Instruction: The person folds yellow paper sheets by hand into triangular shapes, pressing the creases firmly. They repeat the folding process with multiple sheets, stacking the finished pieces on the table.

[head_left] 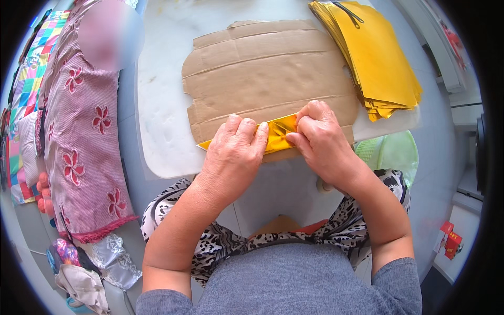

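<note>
A folded sheet of shiny gold foil paper lies along the near edge of a flattened cardboard sheet on a white table. My left hand covers its left part, the thumb on the foil and the other fingers curled; a pointed corner sticks out to the left. The right end is pinched between the thumb and curled fingers of my right hand. Between the two hands the foil is creased. A fanned stack of gold paper rests at the table's right, with a dark metal tool, partly cut off, on top.
Below the table's right corner stands a light green plastic basket. A pink flowered cloth drapes furniture at the left, beside a patchwork cloth. Red boxes are at the far right. My knees are under the near table edge.
</note>
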`<action>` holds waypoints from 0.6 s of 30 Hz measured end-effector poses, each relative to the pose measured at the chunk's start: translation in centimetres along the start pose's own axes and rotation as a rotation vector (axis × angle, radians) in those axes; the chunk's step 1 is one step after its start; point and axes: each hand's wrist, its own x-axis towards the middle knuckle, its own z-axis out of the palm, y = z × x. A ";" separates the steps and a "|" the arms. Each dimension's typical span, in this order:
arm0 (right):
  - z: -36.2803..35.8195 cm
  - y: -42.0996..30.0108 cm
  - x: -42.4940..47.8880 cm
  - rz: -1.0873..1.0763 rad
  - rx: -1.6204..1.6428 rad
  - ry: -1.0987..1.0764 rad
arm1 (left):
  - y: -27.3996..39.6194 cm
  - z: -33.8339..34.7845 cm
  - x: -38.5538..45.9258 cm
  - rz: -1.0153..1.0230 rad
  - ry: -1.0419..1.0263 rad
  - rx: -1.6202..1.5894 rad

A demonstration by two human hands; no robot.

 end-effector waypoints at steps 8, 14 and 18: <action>0.2 0.4 -0.7 -0.043 -0.069 0.067 | 1.4 0.7 -1.7 -0.086 -0.180 -0.151; 0.3 0.8 -1.9 -0.094 -0.161 0.114 | 1.4 1.2 -2.0 -0.081 -0.221 -0.115; 1.4 -0.4 -3.4 -0.222 -0.237 0.082 | 1.5 1.6 -1.8 -0.088 -0.210 -0.081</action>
